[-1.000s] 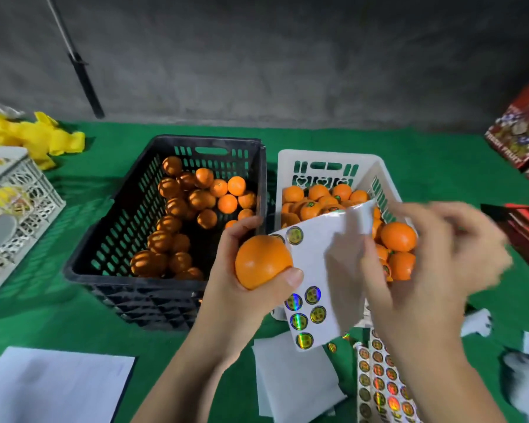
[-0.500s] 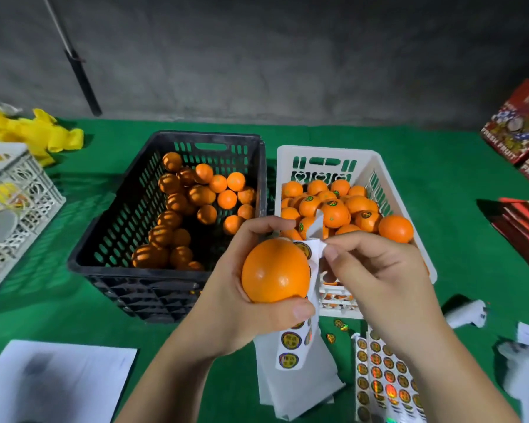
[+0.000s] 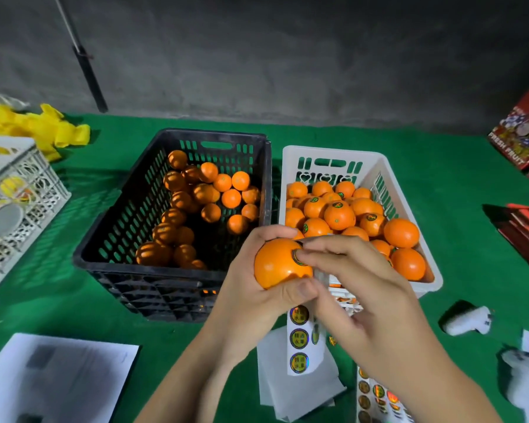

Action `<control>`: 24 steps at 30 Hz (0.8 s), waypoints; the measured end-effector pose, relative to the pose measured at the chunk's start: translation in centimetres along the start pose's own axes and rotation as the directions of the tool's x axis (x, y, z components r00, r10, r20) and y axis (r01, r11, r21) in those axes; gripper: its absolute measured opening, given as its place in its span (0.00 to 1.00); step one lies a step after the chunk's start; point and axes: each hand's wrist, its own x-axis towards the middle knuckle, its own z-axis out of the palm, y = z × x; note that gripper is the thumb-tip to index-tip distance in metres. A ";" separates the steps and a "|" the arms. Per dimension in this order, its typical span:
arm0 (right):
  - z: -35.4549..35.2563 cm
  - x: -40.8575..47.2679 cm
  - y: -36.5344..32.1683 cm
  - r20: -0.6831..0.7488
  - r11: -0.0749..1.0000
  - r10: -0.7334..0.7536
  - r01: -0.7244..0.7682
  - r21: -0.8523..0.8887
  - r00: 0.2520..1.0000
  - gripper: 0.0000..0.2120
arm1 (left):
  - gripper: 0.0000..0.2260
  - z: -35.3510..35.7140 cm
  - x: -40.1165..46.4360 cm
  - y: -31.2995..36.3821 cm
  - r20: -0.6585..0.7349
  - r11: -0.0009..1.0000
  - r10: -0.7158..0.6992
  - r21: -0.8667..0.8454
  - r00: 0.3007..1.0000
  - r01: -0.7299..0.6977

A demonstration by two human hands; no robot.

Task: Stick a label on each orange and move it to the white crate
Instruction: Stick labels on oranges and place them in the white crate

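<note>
My left hand grips an orange in front of the two crates. My right hand reaches across, and its fingertips press a round label onto the orange's right side. A strip of labels hangs down from under my left thumb. The white crate behind my right hand holds several oranges, some with labels on them. The black crate to its left holds several bare oranges.
Green cloth covers the table. A white lattice basket and yellow material sit at the left. A paper sheet lies front left; backing papers and a label sheet lie under my arms. Red boxes stand at the right.
My right hand left the label strip and came onto the orange with a label. The strip dropped from beside the orange to hang under my left hand.
</note>
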 end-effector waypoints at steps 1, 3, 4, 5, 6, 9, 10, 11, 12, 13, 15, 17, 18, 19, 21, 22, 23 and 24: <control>0.0 -0.2 0.1 0.033 1.000 0.002 -0.001 -0.010 0.999 0.16 | 0.33 0.0 0.0 -0.1 -0.009 1.000 -0.008 -0.002 1.000 0.008; 0.3 -0.4 0.0 0.055 0.999 0.029 -0.029 0.014 0.998 0.20 | 0.32 0.0 0.0 -0.2 -0.021 1.000 -0.014 -0.002 1.000 0.014; 0.5 -0.4 -0.1 0.047 0.998 0.050 -0.051 0.037 0.998 0.21 | 0.32 0.1 0.1 -0.2 -0.021 1.000 -0.013 0.000 1.000 0.013; 0.7 -0.3 -0.2 0.033 0.995 0.072 -0.074 0.062 0.997 0.21 | 0.32 0.0 0.2 -0.1 -0.019 1.000 -0.012 0.002 1.000 0.012; 0.8 -0.3 -0.2 0.022 0.991 0.095 -0.097 0.097 0.995 0.19 | 0.32 0.0 0.2 -0.1 -0.017 1.000 -0.014 0.007 1.000 0.014; 0.5 0.0 -0.2 0.006 0.968 0.158 -0.156 0.198 0.987 0.17 | 0.34 -0.3 0.4 -0.1 -0.007 1.000 -0.015 0.014 1.000 0.015; 0.5 0.2 -0.2 0.001 0.965 0.163 -0.160 0.207 0.987 0.16 | 0.34 -0.4 0.5 -0.2 -0.002 1.000 -0.012 0.009 1.000 0.012; 0.5 0.2 -0.3 -0.007 0.966 0.162 -0.157 0.206 0.987 0.15 | 0.35 -0.4 0.5 -0.2 0.005 1.000 -0.007 0.004 1.000 0.007; 0.6 0.3 -0.4 -0.019 0.968 0.160 -0.153 0.197 0.987 0.15 | 0.35 -0.4 0.5 -0.2 0.010 1.000 -0.004 0.004 1.000 0.004; 0.7 0.3 -0.4 -0.033 0.971 0.159 -0.151 0.185 0.987 0.14 | 0.35 -0.3 0.5 -0.2 0.013 1.000 -0.003 0.008 1.000 0.003; 0.8 0.2 -0.6 -0.042 0.972 0.167 -0.158 0.172 0.985 0.14 | 0.34 -0.2 0.5 -0.2 0.009 1.000 -0.005 0.021 1.000 0.005; 1.0 0.0 -0.7 -0.028 0.977 0.158 -0.152 0.150 0.987 0.15 | 0.34 -0.2 0.5 -0.3 -0.002 1.000 -0.012 0.020 1.000 0.012; 1.1 -0.1 -0.7 -0.013 0.985 0.135 -0.133 0.109 0.991 0.16 | 0.33 -0.3 0.5 -0.4 -0.011 1.000 -0.016 0.012 1.000 0.016; 1.1 -0.2 -0.7 0.013 0.992 0.110 -0.110 0.058 0.994 0.18 | 0.32 -0.4 0.5 -0.5 -0.022 1.000 -0.022 -0.005 1.000 0.022; 1.0 -0.5 -0.7 0.080 0.996 0.081 -0.078 -0.041 0.993 0.22 | 0.28 -0.5 0.5 -0.7 -0.049 0.999 -0.043 -0.023 0.998 0.042; 1.0 -0.6 -0.6 0.107 0.994 0.072 -0.062 -0.087 0.992 0.25 | 0.27 -0.5 0.5 -0.7 -0.059 0.998 -0.057 -0.017 0.997 0.057; 1.1 -0.7 -0.6 0.129 0.992 0.069 -0.054 -0.116 0.989 0.28 | 0.28 -0.4 0.5 -0.8 -0.064 0.997 -0.071 -0.014 0.995 0.070; 1.4 -0.9 -0.6 0.145 0.991 0.083 -0.067 -0.112 0.986 0.32 | 0.30 -0.3 0.5 -0.9 -0.070 0.996 -0.086 -0.015 0.994 0.085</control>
